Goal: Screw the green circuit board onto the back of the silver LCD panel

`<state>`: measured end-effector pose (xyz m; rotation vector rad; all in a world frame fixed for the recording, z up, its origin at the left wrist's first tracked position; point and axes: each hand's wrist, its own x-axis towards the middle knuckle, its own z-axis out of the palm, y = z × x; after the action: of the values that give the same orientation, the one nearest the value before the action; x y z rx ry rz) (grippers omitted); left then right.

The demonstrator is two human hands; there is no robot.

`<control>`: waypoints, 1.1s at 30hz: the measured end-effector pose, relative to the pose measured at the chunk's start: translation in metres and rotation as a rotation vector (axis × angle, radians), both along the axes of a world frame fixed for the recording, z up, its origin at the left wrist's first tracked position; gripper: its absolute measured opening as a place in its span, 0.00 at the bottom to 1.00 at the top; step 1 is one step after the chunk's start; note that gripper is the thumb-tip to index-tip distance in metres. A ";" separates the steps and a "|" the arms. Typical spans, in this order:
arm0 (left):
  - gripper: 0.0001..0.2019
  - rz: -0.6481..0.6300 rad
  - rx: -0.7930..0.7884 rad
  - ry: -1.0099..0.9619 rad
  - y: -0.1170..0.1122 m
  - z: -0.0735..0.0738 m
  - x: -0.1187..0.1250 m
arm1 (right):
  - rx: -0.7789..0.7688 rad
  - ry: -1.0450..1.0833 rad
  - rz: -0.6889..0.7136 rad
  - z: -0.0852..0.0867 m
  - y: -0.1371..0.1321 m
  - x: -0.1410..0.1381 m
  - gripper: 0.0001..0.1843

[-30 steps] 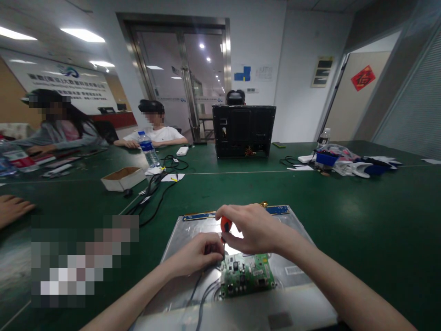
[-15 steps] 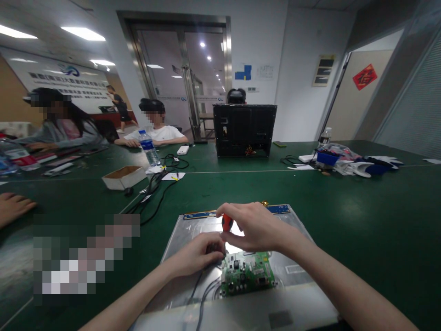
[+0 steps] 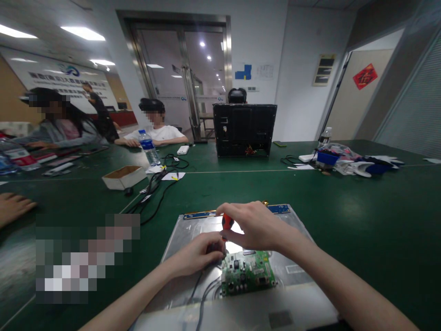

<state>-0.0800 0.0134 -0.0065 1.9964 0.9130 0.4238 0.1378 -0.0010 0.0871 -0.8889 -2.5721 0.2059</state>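
A silvery metal panel (image 3: 193,232) lies flat on the green table in front of me, with a green circuit board (image 3: 248,274) on its near part. My right hand (image 3: 257,226) is closed around the red handle of a screwdriver (image 3: 226,222), held upright over the board's left corner. My left hand (image 3: 198,253) is curled at the screwdriver's lower end, fingers pinched by the tip, which is hidden. Grey cables (image 3: 201,294) run from the board toward me.
Black cables (image 3: 155,184), a cardboard box (image 3: 123,177) and a water bottle (image 3: 148,148) lie left of centre. A black computer case (image 3: 244,129) stands farther back. Gloves and clutter (image 3: 351,164) sit at the right. Other people sit along the left; someone's hand (image 3: 14,207) rests there.
My hands barely shift over the board. A person in the far background has walked leftward.
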 end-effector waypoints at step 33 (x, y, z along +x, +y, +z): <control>0.05 -0.001 -0.003 0.018 0.004 -0.005 -0.003 | 0.015 0.003 -0.030 -0.003 0.000 -0.001 0.22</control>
<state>-0.0828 0.0177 -0.0119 2.0005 0.9230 0.4042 0.1364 -0.0013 0.0840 -0.9196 -2.5525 0.1785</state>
